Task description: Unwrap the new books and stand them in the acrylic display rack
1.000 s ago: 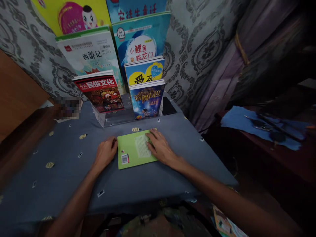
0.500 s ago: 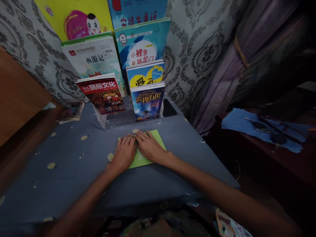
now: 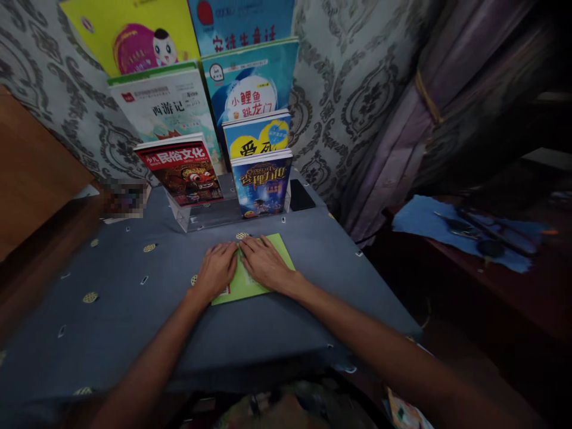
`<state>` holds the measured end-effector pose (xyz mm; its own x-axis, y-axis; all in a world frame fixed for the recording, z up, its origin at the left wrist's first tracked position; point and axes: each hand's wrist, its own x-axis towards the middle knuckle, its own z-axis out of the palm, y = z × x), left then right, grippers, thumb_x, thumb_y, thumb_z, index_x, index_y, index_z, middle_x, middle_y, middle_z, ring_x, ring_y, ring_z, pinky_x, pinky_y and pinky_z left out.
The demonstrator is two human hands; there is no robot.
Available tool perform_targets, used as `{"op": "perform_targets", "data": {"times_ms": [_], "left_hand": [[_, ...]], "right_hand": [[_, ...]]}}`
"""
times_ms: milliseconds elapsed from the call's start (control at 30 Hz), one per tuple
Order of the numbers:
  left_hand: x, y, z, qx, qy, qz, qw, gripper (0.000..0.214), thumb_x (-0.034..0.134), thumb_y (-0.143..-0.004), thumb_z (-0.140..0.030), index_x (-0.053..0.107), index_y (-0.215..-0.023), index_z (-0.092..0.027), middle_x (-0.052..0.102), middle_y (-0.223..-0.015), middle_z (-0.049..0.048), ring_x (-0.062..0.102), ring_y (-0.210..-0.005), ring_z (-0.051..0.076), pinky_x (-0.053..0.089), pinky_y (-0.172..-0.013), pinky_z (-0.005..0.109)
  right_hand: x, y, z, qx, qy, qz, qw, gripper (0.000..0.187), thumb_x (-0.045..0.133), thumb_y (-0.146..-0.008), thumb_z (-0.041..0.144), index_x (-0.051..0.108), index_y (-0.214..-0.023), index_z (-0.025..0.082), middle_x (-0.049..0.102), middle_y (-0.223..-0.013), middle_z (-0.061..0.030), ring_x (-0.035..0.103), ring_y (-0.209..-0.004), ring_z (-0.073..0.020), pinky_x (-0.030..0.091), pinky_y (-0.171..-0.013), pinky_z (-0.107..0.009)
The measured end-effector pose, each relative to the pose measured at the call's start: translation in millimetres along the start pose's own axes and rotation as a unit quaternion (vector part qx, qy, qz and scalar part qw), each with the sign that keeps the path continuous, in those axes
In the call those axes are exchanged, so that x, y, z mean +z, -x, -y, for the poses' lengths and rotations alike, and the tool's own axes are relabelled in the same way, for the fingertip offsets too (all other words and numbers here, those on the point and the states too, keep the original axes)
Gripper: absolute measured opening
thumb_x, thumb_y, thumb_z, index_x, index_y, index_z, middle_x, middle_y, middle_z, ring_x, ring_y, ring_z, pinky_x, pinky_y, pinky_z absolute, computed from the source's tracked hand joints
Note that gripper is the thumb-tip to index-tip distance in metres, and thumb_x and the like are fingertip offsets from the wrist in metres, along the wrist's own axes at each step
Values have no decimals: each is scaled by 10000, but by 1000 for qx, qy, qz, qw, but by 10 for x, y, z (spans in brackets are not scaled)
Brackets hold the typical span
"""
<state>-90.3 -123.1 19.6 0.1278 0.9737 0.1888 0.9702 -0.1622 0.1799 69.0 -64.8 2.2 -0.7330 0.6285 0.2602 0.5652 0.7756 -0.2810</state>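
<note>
A thin green book lies flat on the grey-blue tablecloth, back cover up. My left hand rests flat on its left half, fingers stretched forward. Beside it, my right hand lies flat on the middle of the book, fingers spread; the two hands touch at the fingertips. Most of the cover is hidden beneath them.
A clear stepped rack behind the book holds several upright books, among them a red one and a dark blue one. A black phone lies to its right. The patterned wall and a curtain close the back; the table's edge drops off at right.
My left hand has moved from the book's left edge onto the cover, next to my right hand. The book has turned slightly. Between half a second ago and now little differs.
</note>
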Motion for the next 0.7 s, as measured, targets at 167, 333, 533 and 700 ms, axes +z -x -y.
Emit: {"op": "perform_targets", "data": {"times_ms": [167,333,533,700], "left_hand": [[-97,25,168,-57,-35,-2,998,283,402,-994,-256,673,-1053,-198,720,-1040,102,651,-975,231,475,-900,345],[-107,19,283,-40,-44,-14,998,282,406,-985,-281,677,-969,-202,706,-984,94,634,-953,224,478,-846,313],[-29,53,392,-8,9,-50,999,283,382,-983,-296,647,-1027,-205,689,-975,82,618,-946,230,493,-898,362],[10,95,439,-7,61,-68,996,299,379,-982,-314,646,-1056,-200,681,-975,89,621,-960,242,500,-928,397]], "right_hand": [[-15,13,13,-4,5,-2,1000,368,471,-1005,195,559,-1350,100,591,-1399,-184,516,-1337,-278,312,-1172,-523],[-12,16,3,-3,5,-5,1000,372,458,-1008,201,557,-1349,90,601,-1389,-178,513,-1333,-286,318,-1169,-512],[-19,28,-15,-2,-14,-10,1000,383,471,-1004,202,551,-1362,90,584,-1423,-176,481,-1374,-275,308,-1188,-509],[-26,36,-44,-1,-30,12,999,442,446,-1014,225,512,-1412,44,528,-1489,-190,434,-1423,-291,285,-1215,-513]]}}
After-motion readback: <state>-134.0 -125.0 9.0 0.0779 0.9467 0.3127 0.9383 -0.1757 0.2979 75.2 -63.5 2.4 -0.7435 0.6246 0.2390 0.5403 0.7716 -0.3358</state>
